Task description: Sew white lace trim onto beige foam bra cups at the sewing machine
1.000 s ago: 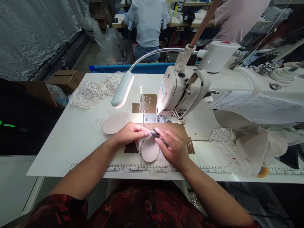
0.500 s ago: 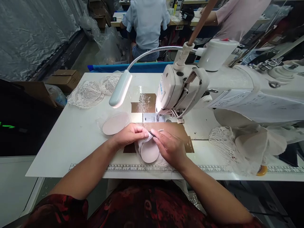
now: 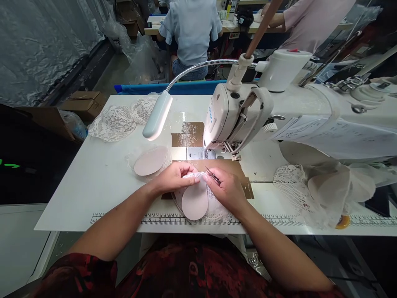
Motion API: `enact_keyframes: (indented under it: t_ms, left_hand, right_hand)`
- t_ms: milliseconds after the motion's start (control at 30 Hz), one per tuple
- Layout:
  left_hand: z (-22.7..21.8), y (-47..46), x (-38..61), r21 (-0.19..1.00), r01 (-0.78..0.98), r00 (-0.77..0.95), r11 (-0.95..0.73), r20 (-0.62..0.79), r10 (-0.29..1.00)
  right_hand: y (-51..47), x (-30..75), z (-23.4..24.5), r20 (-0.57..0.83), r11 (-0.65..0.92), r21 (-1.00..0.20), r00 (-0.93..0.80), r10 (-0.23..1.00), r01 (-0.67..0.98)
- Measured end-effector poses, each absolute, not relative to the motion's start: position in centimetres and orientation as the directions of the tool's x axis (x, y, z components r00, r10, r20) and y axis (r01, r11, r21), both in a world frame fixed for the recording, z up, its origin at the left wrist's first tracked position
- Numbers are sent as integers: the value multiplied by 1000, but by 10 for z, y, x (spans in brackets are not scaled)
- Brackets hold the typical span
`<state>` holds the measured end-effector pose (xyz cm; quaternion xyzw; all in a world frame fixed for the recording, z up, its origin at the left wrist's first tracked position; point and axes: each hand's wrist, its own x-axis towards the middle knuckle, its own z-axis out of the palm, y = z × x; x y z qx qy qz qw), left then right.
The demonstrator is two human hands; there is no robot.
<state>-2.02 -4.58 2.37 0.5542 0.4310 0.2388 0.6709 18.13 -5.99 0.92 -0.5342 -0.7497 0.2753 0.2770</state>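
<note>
Here, the left hand (image 3: 174,179) is pinching the lace (image 3: 216,209), fingers nearly closed, with the pad (image 3: 194,203) showing just below its fingertips. The right hand (image 3: 228,189) is holding the snips (image 3: 212,175) in curled fingers, its thumb touching the lace beside the left. With the points sitting near the left fingertips, a slip or slack lace could be inviting a snag or nicked finger.
</note>
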Motion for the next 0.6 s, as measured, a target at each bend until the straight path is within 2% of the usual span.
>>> enact_keyframes:
  t_ms: [167,400,600]
  left_hand:
    - [19,-46,-20,952,146,495,268,-305,814]
    - [19,-45,-23,946,101,450,309,-320,834]
    - [17,-45,-23,953,106,446,284,-301,843]
  right_hand:
    - [-62,186,8,266,406,-736,-320,909,541]
    - [-66,185,3,422,543,-536,-352,835,646]
    - [-65,183,-1,465,565,-478,-352,812,673]
